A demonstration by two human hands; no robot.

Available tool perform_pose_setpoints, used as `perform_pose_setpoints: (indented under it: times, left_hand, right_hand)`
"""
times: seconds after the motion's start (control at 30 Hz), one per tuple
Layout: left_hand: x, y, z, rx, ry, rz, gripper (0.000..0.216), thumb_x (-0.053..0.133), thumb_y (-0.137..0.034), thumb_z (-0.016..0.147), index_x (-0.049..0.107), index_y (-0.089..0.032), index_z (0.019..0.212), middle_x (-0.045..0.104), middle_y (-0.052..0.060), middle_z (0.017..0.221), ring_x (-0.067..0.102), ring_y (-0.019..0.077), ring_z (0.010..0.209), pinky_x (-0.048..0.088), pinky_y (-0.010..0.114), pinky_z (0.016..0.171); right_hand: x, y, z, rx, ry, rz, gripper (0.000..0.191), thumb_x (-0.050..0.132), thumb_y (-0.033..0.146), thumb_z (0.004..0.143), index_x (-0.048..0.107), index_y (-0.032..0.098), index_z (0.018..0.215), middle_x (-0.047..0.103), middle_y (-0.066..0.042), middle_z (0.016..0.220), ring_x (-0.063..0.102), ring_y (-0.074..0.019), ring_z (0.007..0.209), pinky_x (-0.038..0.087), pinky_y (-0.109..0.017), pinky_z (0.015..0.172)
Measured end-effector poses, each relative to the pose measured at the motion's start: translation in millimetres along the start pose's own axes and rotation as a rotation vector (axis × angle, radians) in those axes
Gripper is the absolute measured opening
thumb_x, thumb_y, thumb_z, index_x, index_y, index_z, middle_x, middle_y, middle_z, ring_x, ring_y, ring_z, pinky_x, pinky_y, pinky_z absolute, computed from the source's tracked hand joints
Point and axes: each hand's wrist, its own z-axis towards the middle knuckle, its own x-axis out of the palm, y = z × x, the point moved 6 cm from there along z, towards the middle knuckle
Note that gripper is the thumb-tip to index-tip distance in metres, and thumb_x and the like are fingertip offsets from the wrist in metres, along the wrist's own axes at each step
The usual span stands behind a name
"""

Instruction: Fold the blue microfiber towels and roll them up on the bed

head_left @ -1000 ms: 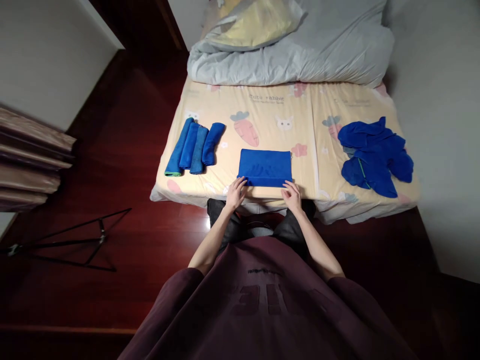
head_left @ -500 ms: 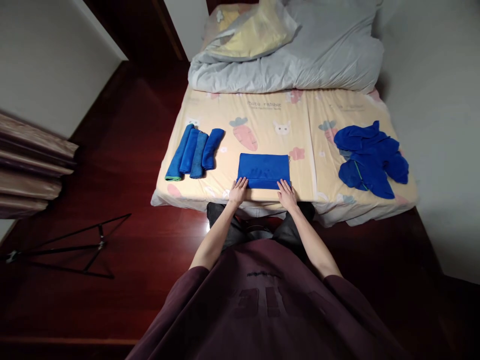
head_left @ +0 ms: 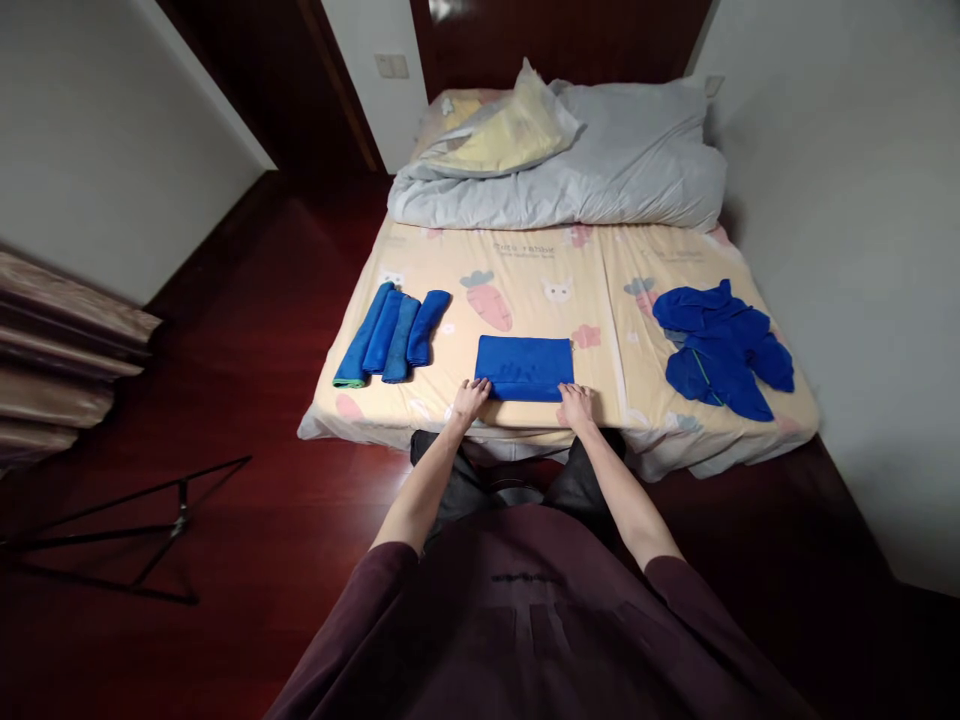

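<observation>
A blue towel (head_left: 525,362) lies flat on the bed in front of me, with a narrow folded band along its near side. My left hand (head_left: 471,399) is at the near left corner, fingers bent and closed on the edge. At the near right corner, my right hand (head_left: 576,406) grips the edge the same way. Left of it, several rolled blue towels (head_left: 379,335) lie side by side, one with a green edge. To the right is a crumpled heap of blue towels (head_left: 724,350).
The bed has a yellow patterned sheet (head_left: 525,290). A grey quilt (head_left: 637,160) and a yellow pillow (head_left: 517,130) in a clear cover lie at its far end. Tripod legs (head_left: 161,530) stand on the floor at left. A wall (head_left: 855,250) borders the right side.
My fingers have gone from lying flat on the towel's near band to curling round its near corners. The view has tilted up, showing more of the headboard.
</observation>
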Motion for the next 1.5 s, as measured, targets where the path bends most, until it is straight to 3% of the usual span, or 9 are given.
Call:
perform_pose_setpoints:
  times: [0.17,0.37,0.5,0.67,0.9,1.13,1.27,1.5]
  left_hand:
    - [-2,1,-11,0.037,0.055,0.088,0.061,0.047,0.000,0.090,0.055,-0.016,0.148,0.053,0.018,0.156,0.052,0.0299,0.144,0.044,0.047,0.115]
    - [0,23,-16,0.010,0.077,-0.116,0.064,0.056,-0.001,0.081,0.064,-0.021,0.141,0.062,0.013,0.148,0.063,0.0260,0.132,0.048,0.036,0.113]
    - [4,44,-19,-0.030,0.014,-0.335,0.053,0.059,-0.007,0.077,0.074,-0.018,0.126,0.074,0.012,0.127,0.069,0.0275,0.119,0.052,0.037,0.109]
    - [11,65,-26,-0.143,-0.110,-0.638,0.039,0.060,-0.027,0.084,0.074,-0.015,0.118,0.078,0.010,0.102,0.072,0.0255,0.095,0.058,0.038,0.093]
    - [21,70,-23,-0.236,-0.239,-0.836,0.041,0.065,-0.044,0.085,0.070,-0.014,0.112,0.075,0.011,0.098,0.070,0.0237,0.088,0.058,0.038,0.086]
    - [33,70,-22,-0.305,-0.335,-1.020,0.045,0.069,-0.053,0.080,0.069,-0.016,0.106,0.073,0.011,0.097,0.069,0.0239,0.090,0.059,0.039,0.084]
    - [37,72,-24,-0.302,-0.333,-1.096,0.050,0.068,-0.056,0.081,0.068,-0.015,0.109,0.072,0.011,0.098,0.069,0.0238,0.089,0.059,0.038,0.080]
    - [37,80,-22,-0.361,-0.364,-0.936,0.035,0.064,-0.049,0.085,0.069,-0.018,0.099,0.074,0.010,0.095,0.069,0.0259,0.094,0.056,0.040,0.089]
  right_hand:
    - [-5,-7,-3,-0.009,0.047,-0.032,0.049,0.058,0.011,0.088,0.065,0.015,0.137,0.070,-0.016,0.134,0.058,-0.0294,0.130,0.038,-0.042,0.109]
    - [-8,-25,-4,0.002,0.093,0.067,0.038,0.060,0.020,0.095,0.071,0.021,0.131,0.073,-0.015,0.124,0.069,-0.0294,0.114,0.047,-0.039,0.104]
    - [0,-39,-3,0.021,0.092,0.337,0.035,0.068,0.026,0.091,0.074,0.025,0.125,0.075,-0.010,0.124,0.071,-0.0277,0.112,0.053,-0.038,0.101]
    - [16,-55,-9,0.152,-0.029,0.818,0.030,0.081,0.040,0.076,0.078,0.022,0.100,0.080,-0.007,0.104,0.074,-0.0248,0.096,0.058,-0.039,0.093]
    - [24,-60,-20,0.323,-0.183,1.232,0.053,0.089,0.055,0.059,0.075,0.018,0.095,0.077,-0.008,0.086,0.073,-0.0252,0.086,0.061,-0.040,0.084]
    - [18,-47,-12,0.365,-0.334,1.261,0.056,0.082,0.062,0.065,0.072,0.018,0.098,0.076,-0.010,0.089,0.072,-0.0255,0.091,0.060,-0.039,0.086]
    - [20,-50,-12,0.388,-0.318,1.186,0.051,0.078,0.063,0.069,0.069,0.018,0.093,0.073,-0.008,0.081,0.070,-0.0250,0.085,0.059,-0.038,0.080]
    - [25,-50,-14,0.323,-0.253,1.103,0.055,0.069,0.073,0.070,0.063,0.022,0.088,0.066,-0.004,0.071,0.064,-0.0223,0.073,0.054,-0.035,0.071]
